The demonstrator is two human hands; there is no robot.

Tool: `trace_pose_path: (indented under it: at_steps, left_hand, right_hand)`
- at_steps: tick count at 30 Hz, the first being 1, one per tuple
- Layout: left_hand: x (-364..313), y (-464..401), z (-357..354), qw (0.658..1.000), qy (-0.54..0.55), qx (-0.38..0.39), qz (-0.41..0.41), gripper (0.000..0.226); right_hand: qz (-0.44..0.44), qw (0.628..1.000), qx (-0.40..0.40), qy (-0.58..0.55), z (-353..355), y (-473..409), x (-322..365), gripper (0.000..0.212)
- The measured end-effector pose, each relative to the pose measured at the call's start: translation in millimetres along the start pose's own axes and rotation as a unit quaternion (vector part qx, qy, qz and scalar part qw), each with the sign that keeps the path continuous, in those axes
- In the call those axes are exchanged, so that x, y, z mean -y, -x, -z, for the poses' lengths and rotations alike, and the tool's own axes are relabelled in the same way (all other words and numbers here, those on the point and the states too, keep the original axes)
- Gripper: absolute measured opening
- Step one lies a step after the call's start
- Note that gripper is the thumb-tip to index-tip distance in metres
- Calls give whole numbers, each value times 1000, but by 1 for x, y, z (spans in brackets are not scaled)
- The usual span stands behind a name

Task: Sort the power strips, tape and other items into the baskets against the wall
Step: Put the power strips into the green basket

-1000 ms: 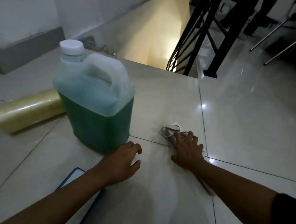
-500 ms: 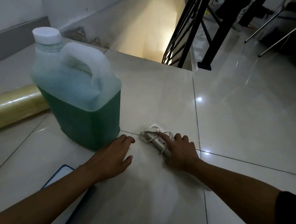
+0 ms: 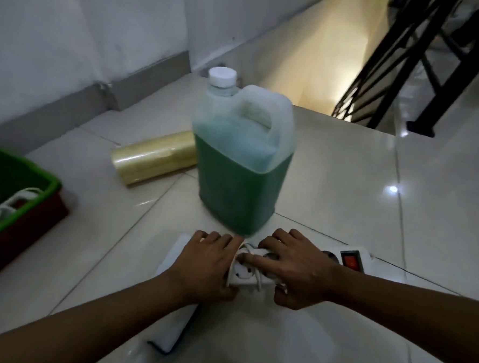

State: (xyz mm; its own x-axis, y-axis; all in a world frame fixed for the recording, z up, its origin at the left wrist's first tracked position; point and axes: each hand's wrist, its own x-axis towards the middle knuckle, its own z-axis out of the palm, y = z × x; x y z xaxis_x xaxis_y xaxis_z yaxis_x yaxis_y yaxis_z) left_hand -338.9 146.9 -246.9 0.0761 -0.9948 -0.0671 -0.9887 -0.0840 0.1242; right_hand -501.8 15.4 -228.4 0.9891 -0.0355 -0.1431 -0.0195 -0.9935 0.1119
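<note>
A white power strip [image 3: 337,256] with a red switch and its cord wound around it lies on the tiled floor in front of me. My left hand [image 3: 205,266] grips its left end and my right hand [image 3: 294,271] presses on its middle. A yellowish tape roll [image 3: 153,156] lies on its side further back. At the left edge stands a basket [image 3: 20,215] with a green rim and dark red wall, with white cords inside. A flat white slab [image 3: 173,331] with a dark edge lies under my left forearm.
A translucent jerrycan [image 3: 242,164] of green liquid with a white cap stands just beyond my hands. The white wall with a grey skirting [image 3: 143,83] runs along the left. A stairwell opening [image 3: 332,60] and a black railing [image 3: 408,59] are behind and to the right.
My right hand dragged the power strip toward me and my left hand took hold of its left end. The view swung left, bringing the basket into sight.
</note>
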Motion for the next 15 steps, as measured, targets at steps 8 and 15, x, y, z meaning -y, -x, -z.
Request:
trace_pose_path:
  at_steps: [8, 15]
  left_hand:
    - [45, 75, 19, 985, 59, -135, 84, 65]
    - [108, 141, 43, 967, 42, -196, 157, 64]
  right_hand:
    - [87, 991, -96, 38, 44, -59, 39, 86]
    - [153, 966, -201, 58, 77, -140, 82, 88]
